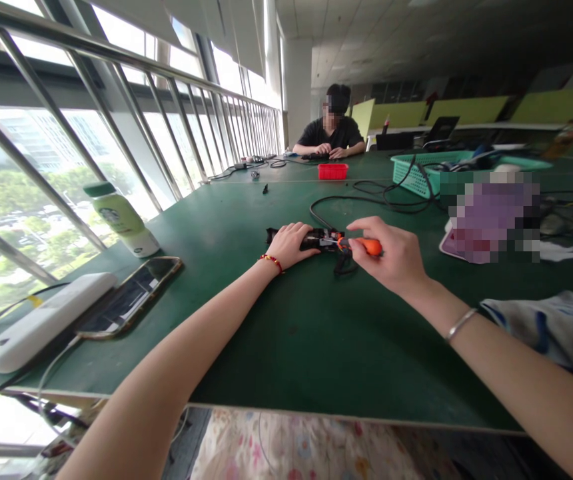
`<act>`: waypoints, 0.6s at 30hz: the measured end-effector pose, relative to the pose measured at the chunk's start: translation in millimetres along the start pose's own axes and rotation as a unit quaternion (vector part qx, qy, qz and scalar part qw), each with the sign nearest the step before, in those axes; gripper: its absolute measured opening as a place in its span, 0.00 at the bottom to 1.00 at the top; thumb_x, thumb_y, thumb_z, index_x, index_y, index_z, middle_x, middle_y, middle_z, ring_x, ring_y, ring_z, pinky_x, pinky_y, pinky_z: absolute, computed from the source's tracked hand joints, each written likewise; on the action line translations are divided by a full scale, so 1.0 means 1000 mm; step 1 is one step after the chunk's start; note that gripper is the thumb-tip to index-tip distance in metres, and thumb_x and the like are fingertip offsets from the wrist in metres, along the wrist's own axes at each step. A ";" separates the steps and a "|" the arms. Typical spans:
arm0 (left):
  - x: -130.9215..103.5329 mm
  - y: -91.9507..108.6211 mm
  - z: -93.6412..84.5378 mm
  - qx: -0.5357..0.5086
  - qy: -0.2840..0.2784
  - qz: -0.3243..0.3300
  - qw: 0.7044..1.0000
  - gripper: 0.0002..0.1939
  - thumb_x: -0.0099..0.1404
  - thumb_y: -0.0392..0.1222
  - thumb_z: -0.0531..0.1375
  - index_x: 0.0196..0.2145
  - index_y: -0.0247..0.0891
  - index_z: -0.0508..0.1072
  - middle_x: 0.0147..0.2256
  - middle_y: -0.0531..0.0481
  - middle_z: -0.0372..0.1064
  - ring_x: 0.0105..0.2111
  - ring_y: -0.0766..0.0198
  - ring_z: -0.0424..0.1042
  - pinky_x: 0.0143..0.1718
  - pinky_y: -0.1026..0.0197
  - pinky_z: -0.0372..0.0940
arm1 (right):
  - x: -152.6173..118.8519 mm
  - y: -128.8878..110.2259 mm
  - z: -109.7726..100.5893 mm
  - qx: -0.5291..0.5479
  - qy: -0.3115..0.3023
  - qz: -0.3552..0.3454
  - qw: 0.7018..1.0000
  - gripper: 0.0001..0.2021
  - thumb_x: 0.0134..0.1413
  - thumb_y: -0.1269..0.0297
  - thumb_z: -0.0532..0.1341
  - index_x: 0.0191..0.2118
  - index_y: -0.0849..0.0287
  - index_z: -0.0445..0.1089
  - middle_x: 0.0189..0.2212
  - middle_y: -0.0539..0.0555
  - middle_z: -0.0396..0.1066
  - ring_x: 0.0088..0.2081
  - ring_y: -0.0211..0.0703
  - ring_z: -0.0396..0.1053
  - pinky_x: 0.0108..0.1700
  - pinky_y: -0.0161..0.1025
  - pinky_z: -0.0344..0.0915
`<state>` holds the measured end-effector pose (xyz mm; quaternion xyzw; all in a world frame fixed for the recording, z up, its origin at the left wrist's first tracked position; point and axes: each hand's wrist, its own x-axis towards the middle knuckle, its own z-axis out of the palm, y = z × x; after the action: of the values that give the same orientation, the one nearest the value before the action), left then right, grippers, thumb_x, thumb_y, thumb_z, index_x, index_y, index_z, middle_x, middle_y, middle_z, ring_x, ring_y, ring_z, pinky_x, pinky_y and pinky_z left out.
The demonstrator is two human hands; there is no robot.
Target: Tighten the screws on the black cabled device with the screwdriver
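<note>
A long black device (311, 239) lies crosswise on the green table (316, 327), with part of its inside showing and a black cable near its right end. My left hand (289, 245) is wrapped over its left part and presses it to the table. Between the fingers of my right hand (391, 253) is an orange-handled screwdriver (370, 247). Its thin metal shaft points left onto the right half of the device. The very tip is too small to make out.
At left stand a green bottle (122, 220), a phone (134, 297) and a white power strip (46, 320). A red box (333, 171), a teal basket (411, 177) and cables lie farther back. A cloth (546, 327) is at right. Another person (331, 127) works at the far end.
</note>
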<state>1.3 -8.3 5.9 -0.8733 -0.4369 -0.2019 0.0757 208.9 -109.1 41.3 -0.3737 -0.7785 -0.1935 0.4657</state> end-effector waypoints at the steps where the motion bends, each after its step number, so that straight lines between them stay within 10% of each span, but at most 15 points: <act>1: 0.000 0.000 0.000 -0.001 0.000 0.000 1.000 0.25 0.60 0.57 0.60 0.49 0.37 0.67 0.45 0.43 0.69 0.47 0.52 0.67 0.48 0.53 0.60 | 0.000 -0.001 0.000 -0.001 0.001 0.003 1.000 0.07 0.55 0.61 0.55 0.39 0.55 0.66 0.20 0.47 0.67 0.21 0.39 0.65 0.27 0.35 0.61; 9: 0.000 -0.002 0.001 -0.004 0.006 0.005 1.000 0.25 0.59 0.57 0.61 0.48 0.38 0.66 0.45 0.44 0.69 0.47 0.52 0.67 0.48 0.53 0.60 | -0.002 0.002 0.001 0.027 0.036 -0.032 0.998 0.17 0.52 0.66 0.56 0.49 0.55 0.61 0.38 0.55 0.72 0.35 0.45 0.72 0.36 0.40 0.67; 18: 0.000 -0.001 0.001 -0.005 0.008 0.007 1.000 0.25 0.58 0.55 0.61 0.46 0.37 0.65 0.45 0.44 0.69 0.46 0.53 0.68 0.49 0.54 0.60 | -0.001 -0.001 0.000 0.006 0.033 -0.032 0.999 0.08 0.53 0.64 0.58 0.40 0.55 0.65 0.28 0.50 0.72 0.26 0.42 0.69 0.31 0.38 0.65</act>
<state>0.8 -7.9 4.9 -0.8752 -0.4291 -0.2102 0.0760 208.2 -110.3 40.4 -0.3396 -0.7754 -0.2160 0.4866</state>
